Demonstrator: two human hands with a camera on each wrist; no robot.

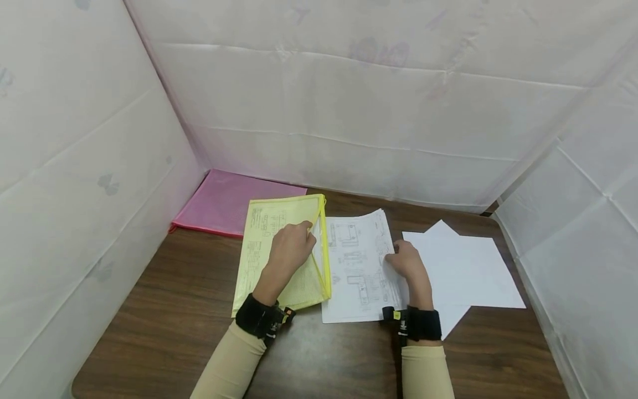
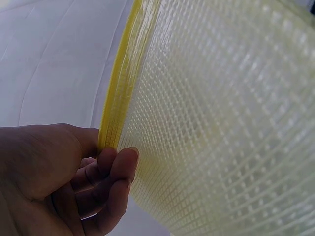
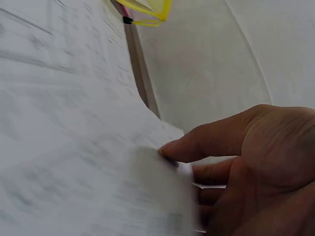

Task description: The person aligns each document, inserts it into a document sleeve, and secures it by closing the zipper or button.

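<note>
A: Head view. What does the left hand (image 1: 291,246) grip?

B: The zipper edge of the yellow mesh document pouch (image 1: 264,260), which lies flat on the dark wood-grain table (image 1: 164,321) and already shows a printed sheet through its mesh. In the left wrist view the fingers (image 2: 115,169) are curled and pinch the yellow-taped rim (image 2: 118,93), lifting it.

A: And the right hand (image 1: 406,263)?

B: It rests on the stack of printed white diagram sheets (image 1: 356,266) just right of the pouch. The right wrist view, though blurred, shows the thumb (image 3: 206,142) above and the fingers below, pinching the edge of the top sheet.

A: Step in hand?

B: By appearance, the pouch mouth is held open while a sheet is picked from the stack. The next move would call for sliding that sheet leftward under the lifted rim without buckling it.

A: Other items?

B: Blank white paper sheets (image 1: 473,271) lie further right; a pink mesh pouch (image 1: 224,202) sits at the back left corner.
</note>
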